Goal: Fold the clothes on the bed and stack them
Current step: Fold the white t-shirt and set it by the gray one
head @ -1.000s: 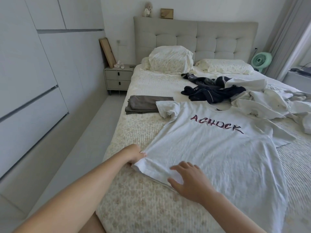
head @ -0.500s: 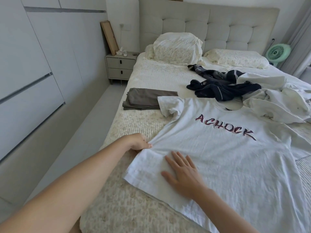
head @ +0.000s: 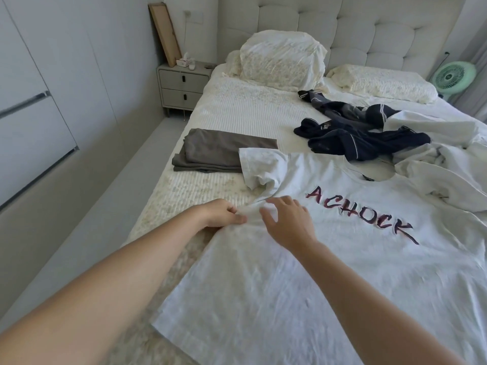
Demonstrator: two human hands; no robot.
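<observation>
I have the white T-shirt (head: pixel 303 272) spread face up across the near part of the bed (head: pixel 247 111), print showing, so I can square it up before making the first fold. My left hand (head: pixel 224 213) pinches the shirt's side edge just below the sleeve, thumb and curled fingers gathering a small ridge of cloth to pull that side straight. My right hand (head: pixel 287 219) hovers just beside it with fingers spread and relaxed, holding nothing; from this angle I can't quite tell whether the fingertips touch the fabric. The sleeve (head: pixel 261 167) lies bunched and overlaps the corner of the folded grey garment (head: pixel 216 151), which sits near the bed's left edge as the start of the stack. The dark clothes (head: pixel 363 130) and the crumpled white clothes (head: pixel 448 151) wait unfolded farther back.

A second ago both hands were down at the hem corner, the right one pressing flat; since then they have travelled up the side seam to the armpit, and the hem now lies smoother.
</observation>
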